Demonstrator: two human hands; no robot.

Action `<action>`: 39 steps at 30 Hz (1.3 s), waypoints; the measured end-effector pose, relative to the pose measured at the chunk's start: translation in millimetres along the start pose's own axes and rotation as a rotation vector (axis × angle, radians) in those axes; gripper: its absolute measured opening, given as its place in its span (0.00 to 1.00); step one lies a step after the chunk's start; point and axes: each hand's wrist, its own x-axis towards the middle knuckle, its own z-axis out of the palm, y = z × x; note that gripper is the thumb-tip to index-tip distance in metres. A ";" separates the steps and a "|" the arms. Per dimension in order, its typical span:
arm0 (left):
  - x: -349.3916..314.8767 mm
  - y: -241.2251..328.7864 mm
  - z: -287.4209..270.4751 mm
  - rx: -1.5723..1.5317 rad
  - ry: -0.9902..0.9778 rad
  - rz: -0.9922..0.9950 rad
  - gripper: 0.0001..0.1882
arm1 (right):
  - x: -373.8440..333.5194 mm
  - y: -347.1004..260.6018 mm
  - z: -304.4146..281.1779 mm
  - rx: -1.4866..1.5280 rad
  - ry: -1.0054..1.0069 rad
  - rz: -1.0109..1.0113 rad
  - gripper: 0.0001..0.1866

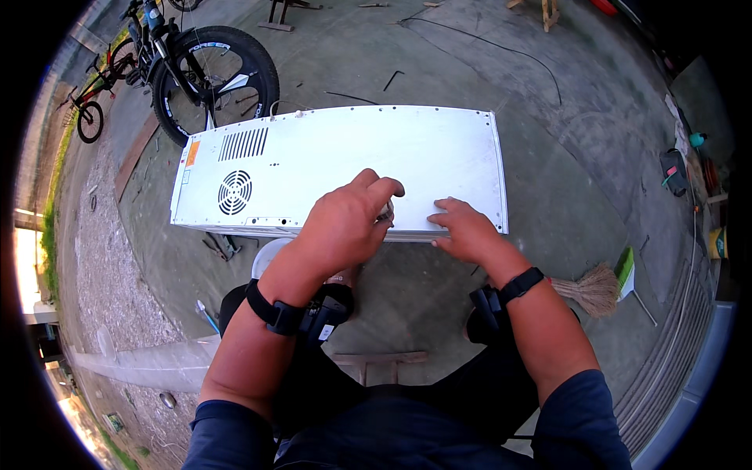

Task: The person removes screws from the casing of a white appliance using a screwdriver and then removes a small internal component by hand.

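Observation:
A long white metal case [329,153] lies in front of my knees, with a round fan grille [235,193] and a slotted vent [244,144] towards its left end. Small holes or screws run along its edges. Over the middle of its near edge, my left hand [352,215] is closed, fingers curled round a small, partly hidden object that looks pale or metallic. My right hand [467,229] rests near the right end of that same edge, fingers spread and nothing in them, the thumb lower at the side.
A bicycle [215,82] stands beyond the case's left end. A straw broom [587,290] and a green dustpan [624,272] lie to the right. A low wooden stool [381,359] is between my legs, and a white bucket [270,254] sits by the case's near side.

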 end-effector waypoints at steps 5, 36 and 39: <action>-0.3 10.1 0.3 0.090 -0.056 -0.129 0.19 | -1.4 -3.4 -0.8 -0.003 0.026 -0.014 0.27; -4.4 2.2 -11.1 -0.096 0.145 0.232 0.19 | 20.2 -88.2 -32.2 0.526 0.385 -0.093 0.17; -5.9 10.7 -19.7 0.025 0.047 0.063 0.17 | 24.7 -83.6 -23.4 0.569 0.461 -0.210 0.20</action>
